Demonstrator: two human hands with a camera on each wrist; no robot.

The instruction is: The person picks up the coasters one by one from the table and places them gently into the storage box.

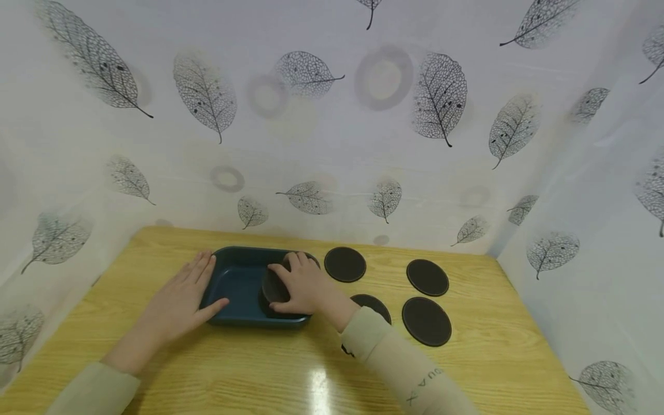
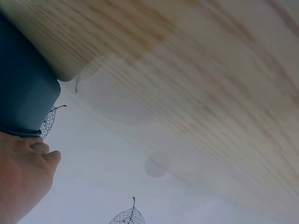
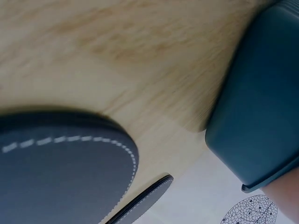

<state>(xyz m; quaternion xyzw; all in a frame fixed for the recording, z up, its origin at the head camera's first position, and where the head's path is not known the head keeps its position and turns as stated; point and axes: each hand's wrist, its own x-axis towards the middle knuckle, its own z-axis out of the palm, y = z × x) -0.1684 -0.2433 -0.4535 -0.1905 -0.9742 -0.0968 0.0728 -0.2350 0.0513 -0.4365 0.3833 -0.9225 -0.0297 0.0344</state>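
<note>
A dark teal rectangular tray (image 1: 236,291) lies on the wooden table. My left hand (image 1: 178,300) rests along its left rim, fingers extended and thumb reaching over the near left corner. In the left wrist view, the fingers (image 2: 39,148) touch the tray's rim. At the tray's right end, my right hand (image 1: 308,285) grips a dark round coaster (image 1: 274,288) between thumb and fingers. The hand covers part of it, and whether others lie beneath cannot be told. The right wrist view shows the tray's outer wall (image 3: 261,107) and a stitched coaster (image 3: 60,177) on the table.
Right of the tray lie more dark coasters: one at the back (image 1: 344,264), one partly behind the right sleeve (image 1: 372,305), and two further right (image 1: 427,277) (image 1: 427,321). A leaf-patterned curtain (image 1: 332,144) hangs behind the table.
</note>
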